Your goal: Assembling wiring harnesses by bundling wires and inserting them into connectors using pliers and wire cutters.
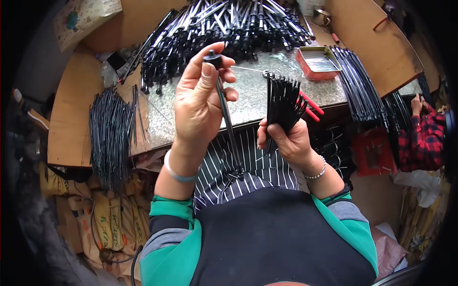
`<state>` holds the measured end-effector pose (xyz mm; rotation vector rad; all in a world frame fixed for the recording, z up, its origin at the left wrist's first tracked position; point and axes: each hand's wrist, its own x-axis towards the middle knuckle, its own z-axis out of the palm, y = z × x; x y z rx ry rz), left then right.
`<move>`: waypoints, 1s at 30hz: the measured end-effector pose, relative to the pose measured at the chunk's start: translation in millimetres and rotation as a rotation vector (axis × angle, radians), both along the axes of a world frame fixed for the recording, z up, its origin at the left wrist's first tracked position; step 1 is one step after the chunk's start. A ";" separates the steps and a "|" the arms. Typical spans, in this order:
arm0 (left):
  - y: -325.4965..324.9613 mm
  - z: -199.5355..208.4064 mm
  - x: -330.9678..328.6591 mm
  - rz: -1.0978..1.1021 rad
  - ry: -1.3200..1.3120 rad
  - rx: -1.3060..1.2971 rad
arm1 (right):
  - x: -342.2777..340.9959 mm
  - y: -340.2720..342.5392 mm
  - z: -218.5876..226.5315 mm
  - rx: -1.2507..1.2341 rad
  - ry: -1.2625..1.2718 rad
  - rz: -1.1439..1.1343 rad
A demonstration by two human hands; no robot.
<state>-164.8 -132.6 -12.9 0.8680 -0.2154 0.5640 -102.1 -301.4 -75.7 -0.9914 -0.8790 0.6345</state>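
Observation:
My left hand (194,107) is raised over the near part of the worktop, its fingers closed around the top of a long dark rod (228,125). A black knob-like cap (213,59) sits at the rod's upper end, between thumb and fingers. The rod slants down toward my striped apron, its lower end near my lap. On the right, my right hand (290,141) grips a bundle of thin black strips (284,106), which stand upright and fan out above the fist. What exactly the strips are, I cannot tell.
A heap of black and silver rods (224,28) covers the back of the worktop (164,117). Thin black strips (110,133) hang over the left edge, dark rods (359,83) over the right. A red tin (318,64) and red-handled pliers (312,107) lie nearby. Another person's sleeve (426,138) shows far right.

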 end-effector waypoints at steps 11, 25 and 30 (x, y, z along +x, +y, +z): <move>0.7 -8.5 -8.9 0.017 -0.016 -0.039 | 0.8 9.7 1.5 -0.135 0.039 0.010; -16.2 -17.0 1.3 0.047 0.020 -0.030 | -2.7 28.1 -0.2 -0.095 0.041 0.039; -19.0 -25.0 3.5 0.077 -0.023 -0.017 | -3.5 29.9 -0.4 -0.089 0.075 0.037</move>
